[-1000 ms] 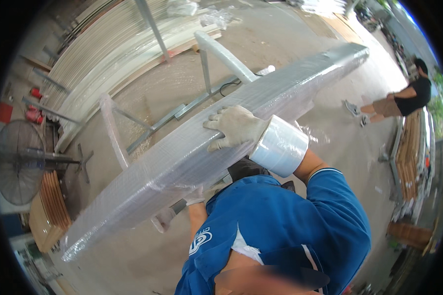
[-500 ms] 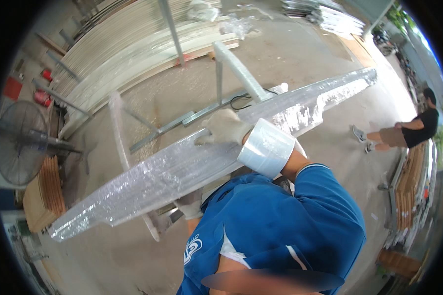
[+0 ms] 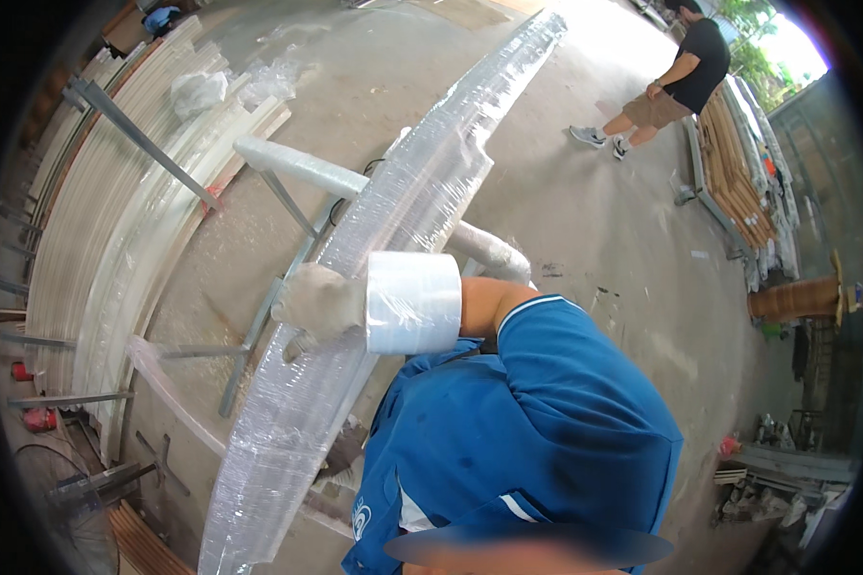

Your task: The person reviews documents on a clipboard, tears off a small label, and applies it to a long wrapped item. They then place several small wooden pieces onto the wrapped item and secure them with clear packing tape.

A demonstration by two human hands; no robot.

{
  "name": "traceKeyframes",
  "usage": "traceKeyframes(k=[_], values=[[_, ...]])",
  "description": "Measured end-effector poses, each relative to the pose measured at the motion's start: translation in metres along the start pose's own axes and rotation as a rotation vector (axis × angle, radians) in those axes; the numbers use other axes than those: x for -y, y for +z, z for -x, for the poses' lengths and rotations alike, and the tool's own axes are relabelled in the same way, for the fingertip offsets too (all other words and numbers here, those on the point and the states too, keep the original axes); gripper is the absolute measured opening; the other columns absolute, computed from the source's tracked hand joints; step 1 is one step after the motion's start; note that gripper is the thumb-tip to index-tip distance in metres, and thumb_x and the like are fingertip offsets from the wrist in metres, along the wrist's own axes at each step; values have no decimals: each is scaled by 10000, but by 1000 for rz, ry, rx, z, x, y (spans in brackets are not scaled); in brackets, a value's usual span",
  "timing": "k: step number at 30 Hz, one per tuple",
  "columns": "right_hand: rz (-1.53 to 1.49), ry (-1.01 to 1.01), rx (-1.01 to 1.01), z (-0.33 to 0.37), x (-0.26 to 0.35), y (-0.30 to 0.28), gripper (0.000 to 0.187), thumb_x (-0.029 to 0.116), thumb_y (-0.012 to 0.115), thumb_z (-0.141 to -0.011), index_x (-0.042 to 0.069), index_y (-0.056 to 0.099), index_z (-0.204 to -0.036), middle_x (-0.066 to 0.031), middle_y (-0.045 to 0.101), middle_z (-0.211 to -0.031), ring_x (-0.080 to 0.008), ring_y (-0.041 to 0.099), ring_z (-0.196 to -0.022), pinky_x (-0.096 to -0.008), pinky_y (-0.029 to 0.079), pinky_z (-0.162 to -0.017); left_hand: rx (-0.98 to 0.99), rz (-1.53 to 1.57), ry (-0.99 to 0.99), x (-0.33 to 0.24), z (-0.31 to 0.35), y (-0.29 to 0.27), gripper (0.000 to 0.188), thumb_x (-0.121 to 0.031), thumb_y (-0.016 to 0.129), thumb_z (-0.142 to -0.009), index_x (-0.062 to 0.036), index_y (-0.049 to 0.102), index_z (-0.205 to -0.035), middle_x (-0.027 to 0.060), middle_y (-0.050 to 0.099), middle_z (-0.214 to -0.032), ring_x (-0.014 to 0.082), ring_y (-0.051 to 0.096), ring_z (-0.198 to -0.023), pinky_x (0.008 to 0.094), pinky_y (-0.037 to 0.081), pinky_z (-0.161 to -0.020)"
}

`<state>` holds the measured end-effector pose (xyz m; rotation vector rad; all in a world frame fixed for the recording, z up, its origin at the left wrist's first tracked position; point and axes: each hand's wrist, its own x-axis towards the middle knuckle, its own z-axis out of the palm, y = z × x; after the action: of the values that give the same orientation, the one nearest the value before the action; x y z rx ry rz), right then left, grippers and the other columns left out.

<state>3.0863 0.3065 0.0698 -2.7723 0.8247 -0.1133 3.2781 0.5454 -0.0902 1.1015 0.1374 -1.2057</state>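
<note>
A long, flat bundle (image 3: 403, 201) wrapped in shiny clear film lies across a metal stand (image 3: 307, 170), slanting from lower left to far right. My right hand (image 3: 318, 299), in a pale grey work glove, lies on top of the bundle near its middle, its fingers bent over the far edge. Around my right wrist sits a wide roll of stretch film (image 3: 414, 305), with the forearm passing through its core. My left hand (image 3: 347, 448) is low beside the bundle's near edge; shadow and the bundle hide most of it, its fingers included.
Long pale panels (image 3: 96, 259) are stacked at the left, beside metal posts. A floor fan (image 3: 91, 494) stands at the lower left. Far right, a person (image 3: 695, 72) in a black shirt stands near a cart of brown boards (image 3: 729, 158). A brown roll (image 3: 796, 302) lies at the right.
My view has turned right, so the bundle now runs more steeply in the picture. My right hand stays on the bundle with the film roll around the wrist. My left hand is more hidden.
</note>
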Motion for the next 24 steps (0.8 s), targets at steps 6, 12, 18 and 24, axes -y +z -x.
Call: traceKeyframes(k=[6, 12, 18, 24], values=[[-22, 83, 100, -11, 6, -3, 740, 730, 513, -886, 26, 710, -999, -155, 723, -874, -334, 717, -843, -459, 557, -752, 22, 115, -35, -13, 13, -7, 665, -462, 601, -952, -112, 386, -1476, 127, 465, -1427, 291, 458, -1275, 518, 430, -1031], [-50, 64, 325, -63, -15, -12, 676, 697, 488, -908, 112, 704, -1170, -132, 735, -940, -329, 720, -844, -470, 566, -754, 21, 248, -59, -33, 25, 7, 663, -443, 649, -942, -93, 407, -1450, 131, 493, -1381, 291, 508, -1215, 502, 480, -985], [-341, 131, 395, -98, -27, -3, 581, 576, 478, -977, 113, 687, -1259, -170, 727, -1139, -315, 691, -1045, -403, 487, -986, -21, 404, -48, -30, 44, 33, 662, -424, 698, -932, -74, 427, -1425, 135, 520, -1335, 292, 557, -1155, 486, 530, -939], [-316, 101, 547, -160, -77, 19, 638, 537, 452, -1022, 0, 612, -1327, -220, 630, -1320, -320, 595, -1219, -375, 408, -1069, -170, 493, 91, -42, 31, 77, 527, -373, 580, -1020, -50, 443, -1414, 202, 513, -1339, 359, 543, -1210, 514, 524, -973]])
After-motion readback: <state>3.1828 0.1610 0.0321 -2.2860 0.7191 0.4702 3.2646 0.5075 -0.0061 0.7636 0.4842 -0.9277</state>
